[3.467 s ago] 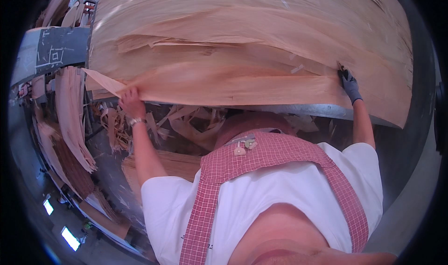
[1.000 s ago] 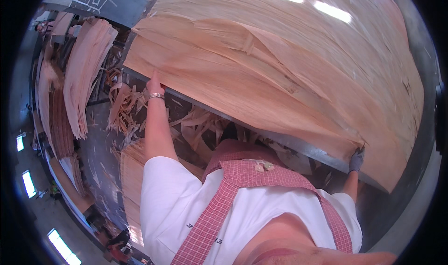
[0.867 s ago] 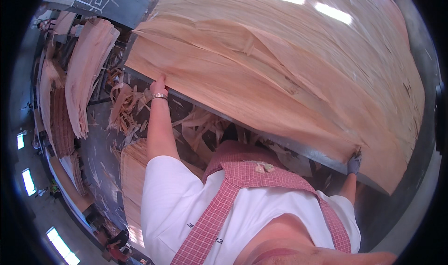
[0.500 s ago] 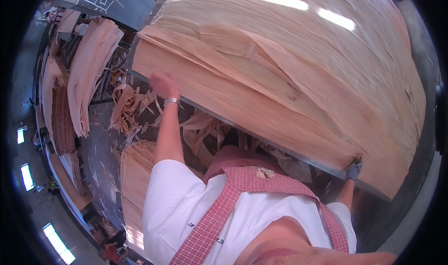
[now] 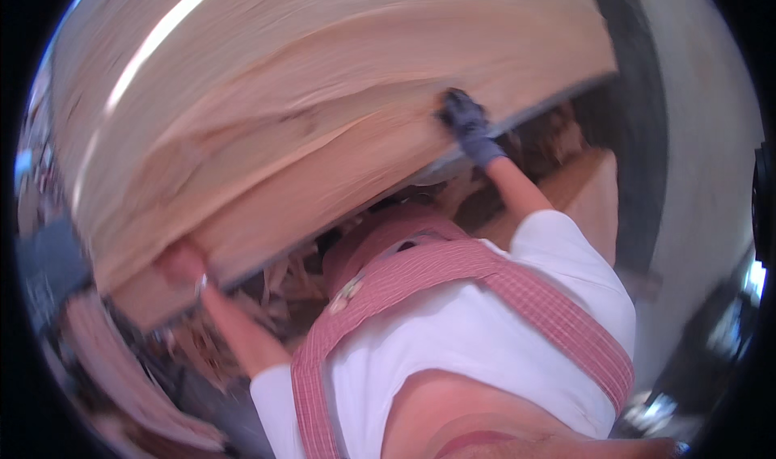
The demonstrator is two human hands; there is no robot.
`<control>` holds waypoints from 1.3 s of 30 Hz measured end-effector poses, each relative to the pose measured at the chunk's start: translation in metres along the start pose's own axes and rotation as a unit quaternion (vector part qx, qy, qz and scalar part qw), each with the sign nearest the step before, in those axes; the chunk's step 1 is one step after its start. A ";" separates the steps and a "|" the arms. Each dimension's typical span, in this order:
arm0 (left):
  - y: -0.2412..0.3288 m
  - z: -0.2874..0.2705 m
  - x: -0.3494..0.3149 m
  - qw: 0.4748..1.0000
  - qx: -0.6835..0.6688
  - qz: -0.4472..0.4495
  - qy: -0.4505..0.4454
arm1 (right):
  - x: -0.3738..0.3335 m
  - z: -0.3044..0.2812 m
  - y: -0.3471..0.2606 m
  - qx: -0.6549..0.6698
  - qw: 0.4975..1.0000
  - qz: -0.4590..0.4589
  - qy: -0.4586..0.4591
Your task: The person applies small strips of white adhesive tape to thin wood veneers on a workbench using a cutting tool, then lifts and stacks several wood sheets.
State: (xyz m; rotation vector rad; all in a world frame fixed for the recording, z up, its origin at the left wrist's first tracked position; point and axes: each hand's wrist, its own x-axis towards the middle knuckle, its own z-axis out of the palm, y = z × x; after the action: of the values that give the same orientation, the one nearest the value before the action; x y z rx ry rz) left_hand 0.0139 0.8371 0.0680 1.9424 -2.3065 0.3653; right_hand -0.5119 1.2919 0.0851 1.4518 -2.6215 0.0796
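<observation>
A broad stack of thin, pale wood veneer sheets (image 5: 347, 38) lies across the bench in front of me. Along its near side, a loose veneer sheet (image 5: 323, 139) forms a raised, wavy edge above a smoother strip of wood. My bare left hand (image 5: 182, 262), with a bracelet at the wrist, is at the left end of this edge; motion smears its fingers. Toward the right, my right hand (image 5: 465, 121) wears a dark grey glove. Its fingers are bunched at the sheet's edge and appear closed on it, though blurred.
The grey bench edge (image 5: 517, 119) runs close to my apron. Torn veneer scraps (image 5: 287, 285) lie below it. At lower left is a pile of long veneer strips (image 5: 129, 370), near a grey box-like block (image 5: 52, 269). More stacked wood (image 5: 594, 200) stands beside my right arm.
The view has swung round, so the stack now slants up to the right. My right hand has come in from the far right corner along the sheet. My left hand now meets the stack's left end.
</observation>
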 end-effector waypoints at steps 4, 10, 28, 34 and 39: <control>-0.034 0.031 -0.003 0.982 0.169 0.050 -0.061 | 0.008 -0.008 -0.019 -0.052 0.997 0.047 -0.023; -0.004 0.040 -0.002 0.992 0.046 -0.103 -0.059 | 0.001 0.000 0.001 -0.026 0.994 0.102 -0.020; 0.144 0.031 0.015 0.986 -0.088 0.132 0.044 | 0.026 0.022 0.380 -0.082 0.847 0.524 0.019; 0.205 0.031 0.031 0.980 -0.088 0.176 0.022 | 0.012 0.038 0.393 -0.038 0.857 0.514 0.005; 0.230 0.031 0.042 0.978 -0.094 0.188 0.009 | 0.002 0.043 0.390 -0.013 0.842 0.540 0.012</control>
State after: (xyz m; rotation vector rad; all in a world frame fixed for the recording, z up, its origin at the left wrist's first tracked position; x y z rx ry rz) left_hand -0.2170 0.8246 0.0215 1.4095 -2.5864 0.1815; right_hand -0.8478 1.4930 0.0522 -0.1971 -3.0048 0.1690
